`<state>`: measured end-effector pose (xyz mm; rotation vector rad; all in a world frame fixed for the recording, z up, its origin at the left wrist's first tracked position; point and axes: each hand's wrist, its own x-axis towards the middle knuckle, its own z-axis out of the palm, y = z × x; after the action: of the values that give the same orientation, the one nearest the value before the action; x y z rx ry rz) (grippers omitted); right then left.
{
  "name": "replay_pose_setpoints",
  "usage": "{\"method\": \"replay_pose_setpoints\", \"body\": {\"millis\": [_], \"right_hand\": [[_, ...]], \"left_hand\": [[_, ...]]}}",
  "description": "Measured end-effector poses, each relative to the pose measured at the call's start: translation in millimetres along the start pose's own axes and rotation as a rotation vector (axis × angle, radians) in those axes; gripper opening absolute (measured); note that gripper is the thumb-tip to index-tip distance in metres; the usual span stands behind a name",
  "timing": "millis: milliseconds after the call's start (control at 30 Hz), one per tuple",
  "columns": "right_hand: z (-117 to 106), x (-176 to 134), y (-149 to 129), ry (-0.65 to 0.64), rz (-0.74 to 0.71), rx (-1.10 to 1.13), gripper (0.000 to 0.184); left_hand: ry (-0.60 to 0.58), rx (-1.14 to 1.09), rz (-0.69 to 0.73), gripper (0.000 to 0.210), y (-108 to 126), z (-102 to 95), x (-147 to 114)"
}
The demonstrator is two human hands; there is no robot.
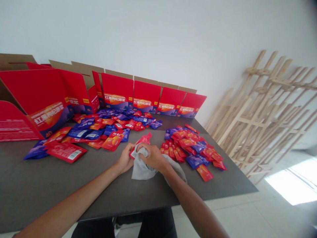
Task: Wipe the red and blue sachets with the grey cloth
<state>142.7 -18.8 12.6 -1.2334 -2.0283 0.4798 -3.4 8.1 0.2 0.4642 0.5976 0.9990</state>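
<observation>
My left hand (125,159) grips the lower end of a red pouch (144,140) near the middle of the dark grey table (49,185). My right hand (154,156) holds a grey cloth (142,170) bunched against that pouch. The cloth hangs down over my right wrist onto the table. A spread of red and purple pouches (104,127) lies behind and to the left of my hands. A second pile of pouches (194,148) lies just to the right of my right hand.
A row of open red cardboard boxes (146,99) stands along the table's far edge, with a larger red box (37,102) at the left. Wooden frames (267,109) lean against the wall at the right. The table's right edge drops to a tiled floor (260,211).
</observation>
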Motion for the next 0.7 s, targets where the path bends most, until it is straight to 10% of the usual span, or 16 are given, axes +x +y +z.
{"method": "replay_pose_setpoints", "body": {"millis": [200, 500, 700], "right_hand": [[-12, 6, 10, 0.404, 0.149, 0.038, 0.017], [4, -4, -2, -0.179, -0.115, 0.043, 0.027], [-4, 3, 5, 0.175, 0.079, 0.011, 0.021]], "left_hand": [[-0.132, 0.018, -0.068, 0.025, -7, 4.7, -4], [0.022, -0.029, -0.01, 0.017, 4, 0.0, 0], [-0.028, -0.023, -0.018, 0.016, 0, 3.8, -2]]}}
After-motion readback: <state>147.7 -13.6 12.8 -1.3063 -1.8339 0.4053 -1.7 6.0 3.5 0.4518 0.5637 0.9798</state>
